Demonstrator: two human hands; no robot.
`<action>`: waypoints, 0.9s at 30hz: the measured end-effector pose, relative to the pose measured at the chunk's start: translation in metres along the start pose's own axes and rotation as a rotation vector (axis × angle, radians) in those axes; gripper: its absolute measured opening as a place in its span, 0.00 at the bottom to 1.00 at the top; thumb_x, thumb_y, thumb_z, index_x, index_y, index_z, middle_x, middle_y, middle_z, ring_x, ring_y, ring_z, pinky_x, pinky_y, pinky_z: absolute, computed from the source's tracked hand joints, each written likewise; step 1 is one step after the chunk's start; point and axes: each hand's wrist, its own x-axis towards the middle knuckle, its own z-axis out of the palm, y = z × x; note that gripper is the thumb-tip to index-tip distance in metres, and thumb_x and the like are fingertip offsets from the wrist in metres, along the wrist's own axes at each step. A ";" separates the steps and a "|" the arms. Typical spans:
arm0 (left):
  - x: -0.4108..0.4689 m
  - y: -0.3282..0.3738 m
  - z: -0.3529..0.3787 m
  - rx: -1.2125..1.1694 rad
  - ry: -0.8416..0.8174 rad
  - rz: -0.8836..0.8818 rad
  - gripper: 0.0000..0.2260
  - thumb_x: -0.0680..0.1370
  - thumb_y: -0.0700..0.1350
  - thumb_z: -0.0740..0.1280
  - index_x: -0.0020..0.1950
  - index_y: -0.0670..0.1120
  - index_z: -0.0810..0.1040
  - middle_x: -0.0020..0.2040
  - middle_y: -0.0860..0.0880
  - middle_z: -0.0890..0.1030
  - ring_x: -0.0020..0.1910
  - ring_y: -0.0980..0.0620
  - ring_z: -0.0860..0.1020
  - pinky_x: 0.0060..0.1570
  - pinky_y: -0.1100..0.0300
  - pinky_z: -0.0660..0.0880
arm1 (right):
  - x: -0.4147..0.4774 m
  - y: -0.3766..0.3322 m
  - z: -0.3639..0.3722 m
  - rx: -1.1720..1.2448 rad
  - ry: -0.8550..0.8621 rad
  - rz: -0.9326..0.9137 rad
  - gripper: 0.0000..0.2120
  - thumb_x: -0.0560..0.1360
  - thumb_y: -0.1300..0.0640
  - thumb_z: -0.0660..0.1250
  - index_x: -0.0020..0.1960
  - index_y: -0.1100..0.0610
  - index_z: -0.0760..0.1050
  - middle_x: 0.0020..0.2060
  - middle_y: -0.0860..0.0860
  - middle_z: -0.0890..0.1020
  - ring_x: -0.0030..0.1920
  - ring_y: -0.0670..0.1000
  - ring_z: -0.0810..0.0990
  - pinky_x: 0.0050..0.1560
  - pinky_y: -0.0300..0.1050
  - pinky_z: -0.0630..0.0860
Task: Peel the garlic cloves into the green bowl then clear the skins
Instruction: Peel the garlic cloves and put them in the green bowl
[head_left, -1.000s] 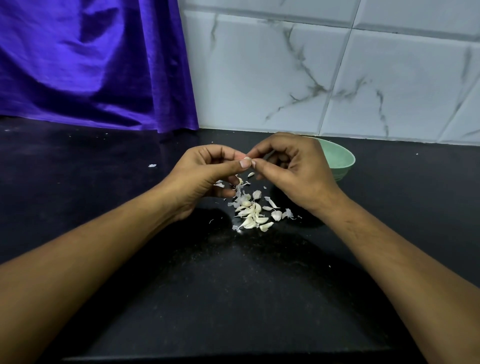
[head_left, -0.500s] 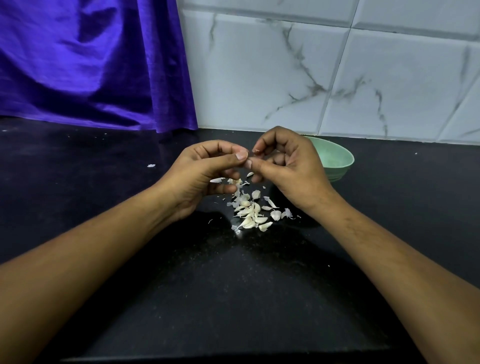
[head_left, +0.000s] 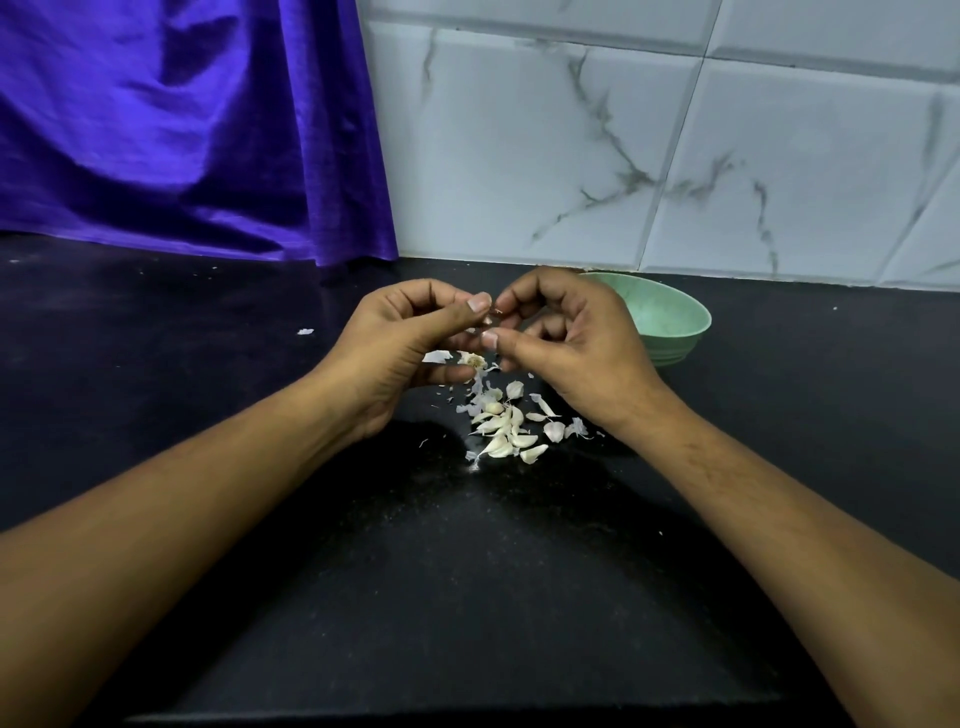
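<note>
Both hands meet over the middle of the black desk (head_left: 218, 364), raised just above a heap of garlic. The left hand (head_left: 410, 343) is curled, its thumb and forefinger pressed together at the tip, and its lower fingers hold a pale garlic piece (head_left: 471, 358) with a flake of skin hanging beside it. The right hand (head_left: 576, 343) is curled too, thumb and forefinger bent toward the left hand's fingertips. The bit between them is too small to tell whether the right hand pinches anything.

The garlic cloves (head_left: 501, 426) lie in a loose pile on the desk just near of the hands, between the two wrists, with thin skins (head_left: 574, 428) mixed in and scattered round its right and far sides. One scrap of skin (head_left: 305, 331) lies apart, well to the left of the left hand.

The green bowl (head_left: 675, 325) stands upright on the desk to the far right, just behind the right hand, which hides its left side. It is close to the tiled wall (head_left: 649, 156), where the desk's far edge meets the tiles. A purple cloth (head_left: 182, 130) hangs down to the desk at the far left.

Dark desk stretches left of the left forearm up to the cloth, right of the bowl to the frame's side, and between the forearms from the pile down to the desk's near edge.
</note>
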 end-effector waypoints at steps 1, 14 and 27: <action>0.000 0.000 0.000 0.012 0.009 0.007 0.07 0.74 0.46 0.75 0.46 0.44 0.81 0.39 0.48 0.85 0.40 0.56 0.84 0.37 0.60 0.83 | 0.000 0.000 0.000 0.002 0.000 -0.001 0.09 0.73 0.66 0.77 0.50 0.61 0.80 0.40 0.53 0.85 0.34 0.54 0.85 0.36 0.37 0.79; 0.002 -0.003 0.002 0.229 0.060 0.138 0.11 0.83 0.45 0.68 0.49 0.38 0.82 0.42 0.46 0.83 0.38 0.53 0.80 0.33 0.61 0.81 | 0.001 0.002 0.003 0.117 0.041 0.041 0.03 0.77 0.66 0.73 0.50 0.64 0.80 0.41 0.61 0.86 0.34 0.54 0.86 0.38 0.45 0.82; 0.001 -0.006 -0.005 0.515 -0.019 0.194 0.17 0.86 0.50 0.63 0.45 0.38 0.78 0.41 0.45 0.82 0.39 0.52 0.82 0.40 0.51 0.81 | 0.003 -0.003 -0.006 0.460 0.069 0.248 0.08 0.77 0.71 0.67 0.46 0.60 0.75 0.41 0.61 0.85 0.36 0.57 0.85 0.42 0.52 0.83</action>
